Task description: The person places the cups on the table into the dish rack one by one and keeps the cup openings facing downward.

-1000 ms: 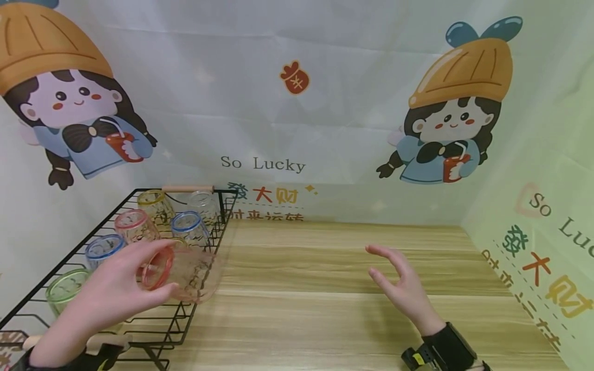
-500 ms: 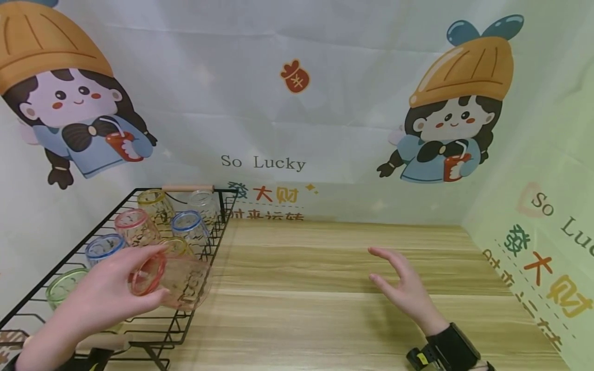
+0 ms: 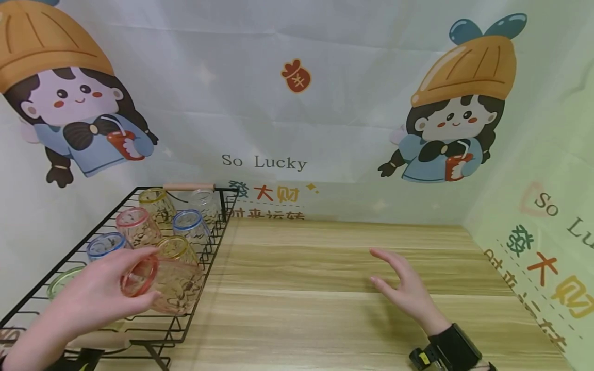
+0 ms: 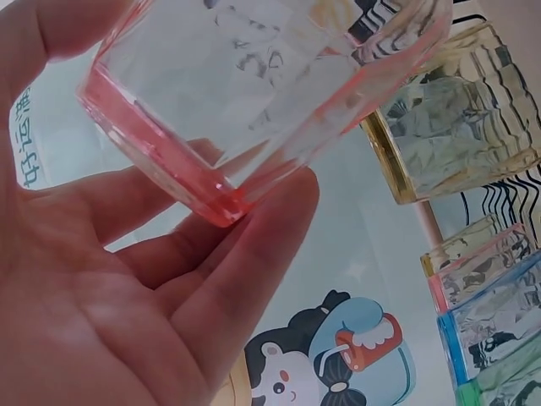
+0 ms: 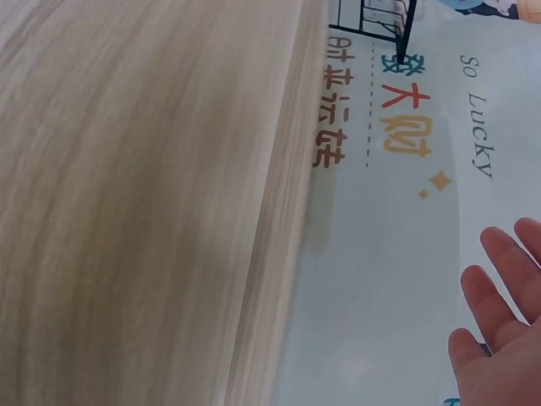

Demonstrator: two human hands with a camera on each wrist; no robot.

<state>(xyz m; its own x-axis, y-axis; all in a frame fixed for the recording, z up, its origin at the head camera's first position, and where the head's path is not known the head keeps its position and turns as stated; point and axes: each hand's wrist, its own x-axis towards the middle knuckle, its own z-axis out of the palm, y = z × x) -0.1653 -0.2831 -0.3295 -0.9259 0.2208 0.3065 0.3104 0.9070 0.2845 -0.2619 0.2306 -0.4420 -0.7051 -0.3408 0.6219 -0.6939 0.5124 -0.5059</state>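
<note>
My left hand [image 3: 99,288] grips a pink-tinted clear glass [image 3: 178,283] by its pink base end, with thumb and fingers around it. The glass lies tilted on its side over the near right part of a black wire rack [image 3: 185,330]; I cannot tell whether it touches the wires. In the left wrist view the fingers press against the thick pink base of the glass [image 4: 279,85]. Right behind it on the rack stands a yellow-rimmed glass [image 3: 178,247]. My right hand [image 3: 408,291] hovers over the wooden table with fingers apart, holding nothing.
Upside-down glasses fill the rack: blue [image 3: 190,226], pink [image 3: 138,229], another yellow [image 3: 158,206], a clear one [image 3: 204,203], a second blue [image 3: 106,245] and a green [image 3: 65,281]. The wooden table [image 3: 325,319] extends rightward to a printed cloth backdrop [image 3: 343,139].
My left hand has moved left and slightly down with the pink glass, bringing it in over the rack and uncovering the near yellow glass. The right hand has barely shifted.
</note>
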